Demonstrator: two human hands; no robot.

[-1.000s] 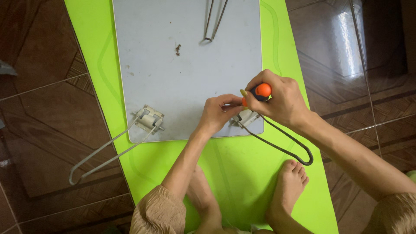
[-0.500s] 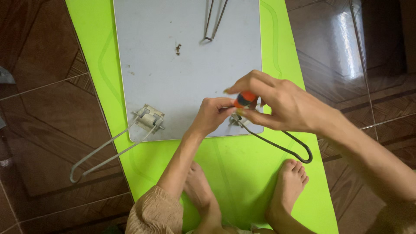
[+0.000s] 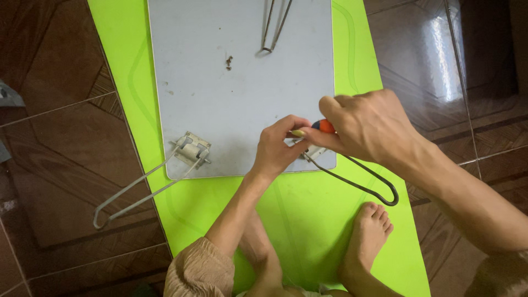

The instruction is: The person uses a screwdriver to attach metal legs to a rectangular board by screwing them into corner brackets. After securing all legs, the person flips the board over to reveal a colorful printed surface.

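I saw the right hand (image 3: pixel 368 126) gripping the screwdriver (image 3: pixel 324 126) at the lower-right bracket (image 3: pixel 312 152), left hand (image 3: pixel 278 147) pinching it steady; I judged careful turning came next.

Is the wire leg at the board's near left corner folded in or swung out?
Swung out: the wire leg extends past the grey board onto the floor.

Both hands bare: left hand (image 3: pixel 278 148), right hand (image 3: pixel 366 126), no gloves, rings or watch visible. Forearms uncovered. Feet bare, right foot (image 3: pixel 369 234) with toes showing. Tan-beige crinkled fabric garment (image 3: pixel 199 272) at lower left; a similar patch at lower right edge.
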